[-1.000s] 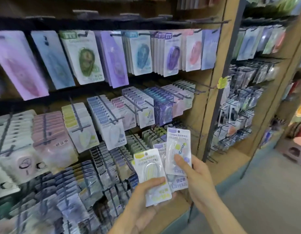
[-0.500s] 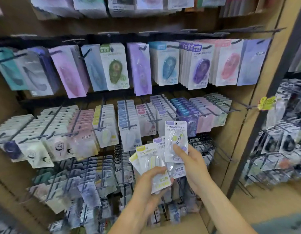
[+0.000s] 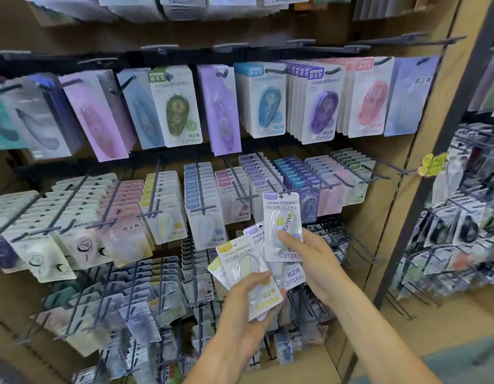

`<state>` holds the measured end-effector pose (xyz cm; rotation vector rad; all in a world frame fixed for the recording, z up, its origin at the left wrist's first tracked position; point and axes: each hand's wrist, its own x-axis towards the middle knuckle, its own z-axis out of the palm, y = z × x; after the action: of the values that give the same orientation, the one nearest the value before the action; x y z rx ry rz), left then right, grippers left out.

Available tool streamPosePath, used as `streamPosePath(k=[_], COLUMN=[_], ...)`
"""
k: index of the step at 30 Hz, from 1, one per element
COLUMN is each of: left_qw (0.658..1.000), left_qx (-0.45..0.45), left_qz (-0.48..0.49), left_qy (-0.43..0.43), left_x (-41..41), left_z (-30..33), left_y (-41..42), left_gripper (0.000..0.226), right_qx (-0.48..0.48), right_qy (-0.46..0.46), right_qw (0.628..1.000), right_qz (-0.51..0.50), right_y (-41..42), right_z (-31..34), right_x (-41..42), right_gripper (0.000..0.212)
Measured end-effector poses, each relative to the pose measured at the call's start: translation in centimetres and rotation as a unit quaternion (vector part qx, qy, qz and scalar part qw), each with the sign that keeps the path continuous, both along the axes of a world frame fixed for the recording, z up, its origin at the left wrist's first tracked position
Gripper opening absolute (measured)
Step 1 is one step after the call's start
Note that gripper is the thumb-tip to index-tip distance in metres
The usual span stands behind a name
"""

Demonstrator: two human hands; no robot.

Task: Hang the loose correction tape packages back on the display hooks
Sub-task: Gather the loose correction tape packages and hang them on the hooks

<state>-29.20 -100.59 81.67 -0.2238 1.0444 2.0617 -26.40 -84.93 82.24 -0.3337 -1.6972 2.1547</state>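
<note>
Fingers: our right hand (image 3: pixel 313 261) pinched purple-topped package (image 3: pixel 281 225), thumb on blister; our left hand (image 3: pixel 248 309) gripped fanned stack of yellow-topped packages (image 3: pixel 251 275), thumb across front. Purple-topped package upright, long axis vertical, hang hole uppermost, just before middle row of display hooks (image 3: pixel 241 187). White card, clear blister, "Campus" print. Both forearms rose from lower edge, palms inward.

The right hand (image 3: pixel 313 257) pinches a purple-topped correction tape package (image 3: pixel 281 217) upright, thumb on its front, just near the middle row of display hooks (image 3: pixel 234 176). The left hand (image 3: pixel 248 306) holds a fanned stack of packages (image 3: pixel 245 270), a yellow-topped one in front. Larger carded packages (image 3: pixel 320 103) hang on the far upper row.
</note>
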Motion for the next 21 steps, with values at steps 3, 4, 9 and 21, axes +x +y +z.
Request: streamPosePath(k=[3, 4, 9, 21], left_qw=[1.000, 1.000, 0.999, 1.000], left_qx=[0.015, 0.019, 0.029, -0.008], left_qz=[0.013, 0.015, 0.026, -0.009], left_qy=[-0.008, -0.011, -0.030, -0.007], left_x=[0.3, 0.3, -0.7, -2.7], left_z=[0.1, 0.0, 0.2, -1.4], left_y=[0.4, 0.5, 1.4, 1.3], left_gripper=[0.029, 0.027, 0.028, 0.028], right_qx=[0.012, 0.012, -0.022, -0.086], right_qy=[-0.019, -0.027, -0.077, -0.134], right_qw=[1.000, 1.000, 0.996, 0.987], right_qz=[0.007, 0.006, -0.030, -0.025], right_y=[0.6, 0.8, 1.3, 0.8], right_z=[0.0, 0.0, 1.3, -0.4], right_x=[-0.3, -0.4, -1.9, -2.5], right_gripper=[0.046, 0.044, 0.035, 0.045])
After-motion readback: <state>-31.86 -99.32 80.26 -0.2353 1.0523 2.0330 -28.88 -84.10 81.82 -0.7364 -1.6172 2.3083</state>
